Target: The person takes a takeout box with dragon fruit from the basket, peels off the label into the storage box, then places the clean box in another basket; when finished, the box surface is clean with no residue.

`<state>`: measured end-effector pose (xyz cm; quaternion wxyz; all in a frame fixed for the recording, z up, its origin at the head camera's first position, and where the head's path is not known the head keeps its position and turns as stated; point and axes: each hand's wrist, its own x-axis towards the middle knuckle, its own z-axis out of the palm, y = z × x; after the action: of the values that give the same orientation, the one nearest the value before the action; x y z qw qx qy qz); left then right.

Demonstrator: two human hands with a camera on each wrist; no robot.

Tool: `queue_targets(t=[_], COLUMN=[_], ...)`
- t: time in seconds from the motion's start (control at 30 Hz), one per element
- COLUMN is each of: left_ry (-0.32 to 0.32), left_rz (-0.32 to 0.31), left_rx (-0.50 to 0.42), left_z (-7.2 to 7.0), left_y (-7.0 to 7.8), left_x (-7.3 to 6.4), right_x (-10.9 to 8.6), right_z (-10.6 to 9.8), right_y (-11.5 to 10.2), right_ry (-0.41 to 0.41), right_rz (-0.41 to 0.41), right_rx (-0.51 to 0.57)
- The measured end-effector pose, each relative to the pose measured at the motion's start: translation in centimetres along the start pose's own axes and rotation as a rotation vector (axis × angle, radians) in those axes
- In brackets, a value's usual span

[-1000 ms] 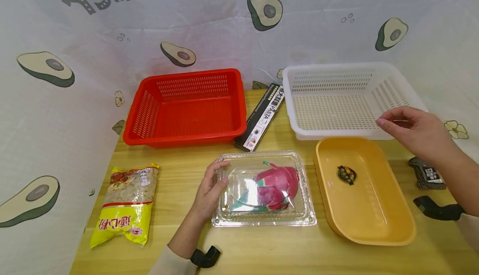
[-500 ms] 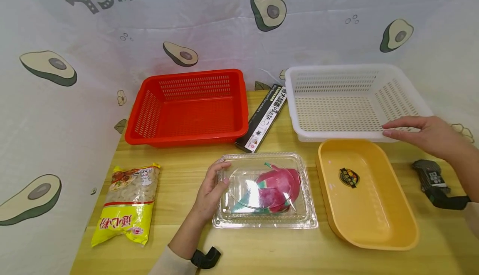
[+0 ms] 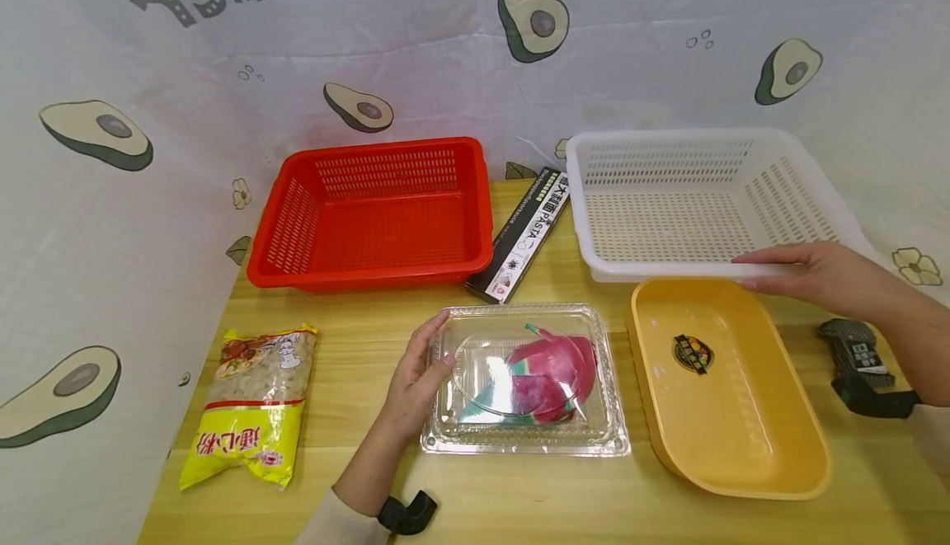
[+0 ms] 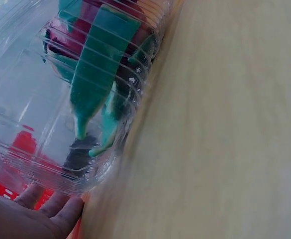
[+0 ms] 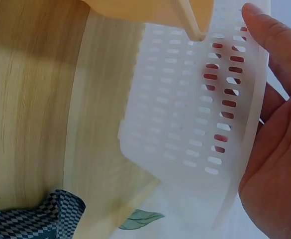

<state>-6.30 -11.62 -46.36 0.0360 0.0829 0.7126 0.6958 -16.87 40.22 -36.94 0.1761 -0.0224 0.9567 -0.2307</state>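
head: bright, even | glare on clear lid [image 3: 525,378] | left wrist: dimmer | right wrist: shadowed table [image 5: 31,124]

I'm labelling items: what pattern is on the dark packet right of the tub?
The packet has dark-and-pale checks, clearest in the right wrist view.

We count two hands [image 3: 416,376] [image 3: 831,279], two perforated baskets [image 3: 386,232] [image 3: 660,227], red and white, one yellow tray [image 3: 731,413], one clear container [image 3: 523,448], one pink-and-green fruit [image 3: 557,372], one black pasta box [image 3: 519,236], one yellow bag [image 3: 252,405], one checked packet [image 3: 861,351], and two black wrist units [image 3: 406,514] [image 3: 876,399]
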Motion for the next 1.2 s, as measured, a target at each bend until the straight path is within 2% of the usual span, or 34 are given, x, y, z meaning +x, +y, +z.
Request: queue_targets(t=[0.13,0.27,0.47,0.6,0.73,0.87,1.07,1.2], left_ry=[0.02,0.009,0.0,0.024,0.055,0.076,0.072,0.091], left_rz=[-0.09,-0.157,-0.129,-0.146,-0.144,-0.094,-0.04,-0.029], left_rx=[-0.04,-0.08,-0.103,-0.117,-0.087,-0.049,0.01,-0.016], left_z=[0.0,0.0,0.1,0.3,0.3,0.0,-0.6,-0.9], left_y=[0.1,0.0,0.0,0.7,2.1,4.0,6.9,8.5], left_x=[0.2,0.2,0.3,0.3,0.6,1.0,1.4,1.7], right_x=[0.1,0.1,-0.1,-0.2,-0.4,-0.4,-0.6,-0.7], right_z=[0.0,0.0,0.1,0.1,0.1,0.2,0.1,0.0], right_y=[0.1,0.0,-0.2,-0.3,-0.3,-0.4,-0.7,-0.8], right_ry=[-0.001,-0.007,0.01,0.018,0.012,0.013,0.011,0.004], right_rz=[-0.003,-0.006,0.0,-0.011,-0.014,-0.018,-0.017,-0.009], right_rx=[-0.007,-0.012,-0.003,0.003,0.016,0.025,0.016,0.018])
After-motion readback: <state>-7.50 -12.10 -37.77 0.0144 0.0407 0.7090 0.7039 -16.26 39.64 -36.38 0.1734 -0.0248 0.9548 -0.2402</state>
